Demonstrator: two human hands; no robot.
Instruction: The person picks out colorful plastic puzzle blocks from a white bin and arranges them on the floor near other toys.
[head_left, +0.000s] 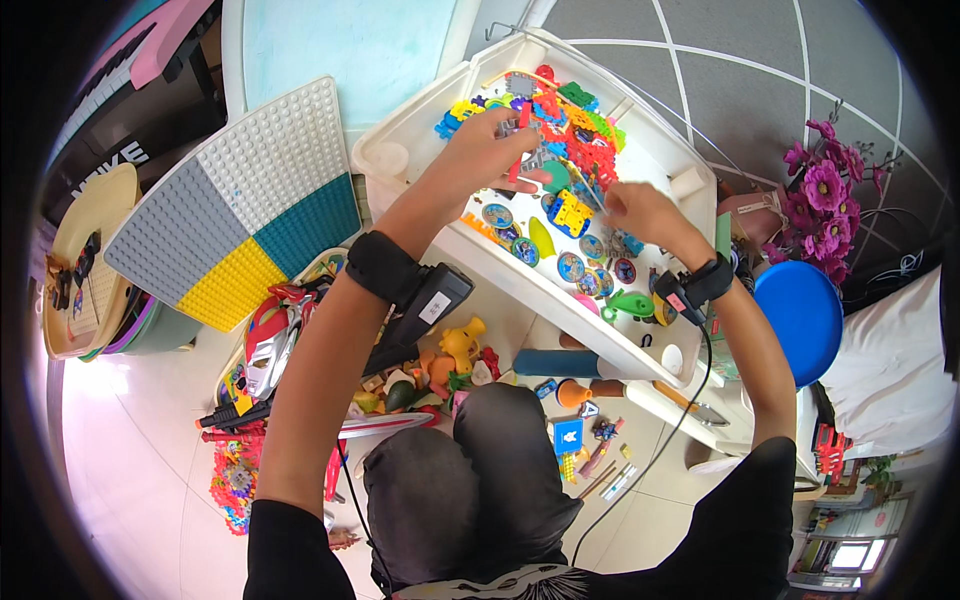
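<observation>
In the upper middle, my left hand (487, 150) reaches over a white plastic drawer (480, 251) and holds a narrow red plastic piece (520, 142). Grey interlocking pieces (534, 135) show behind its fingers; whether they are also held is unclear. My right hand (646, 214) is over the drawer's right half with curled fingers, slightly blurred. A thin stick (589, 184) runs to its fingertips, but the grip is hidden. Between the hands lies a yellow and blue toy car (570, 214). Red interlocking pieces (596, 161) are heaped behind, and several round picture discs (570, 266) lie in front.
A studded board (240, 202) leans at left beside a stacked bin (150, 322). Toys, including a yellow figure (461, 343), crowd the floor around my knees. Purple artificial flowers (825, 187) and a blue round lid (797, 322) stand right. Cables trail from both wrist devices.
</observation>
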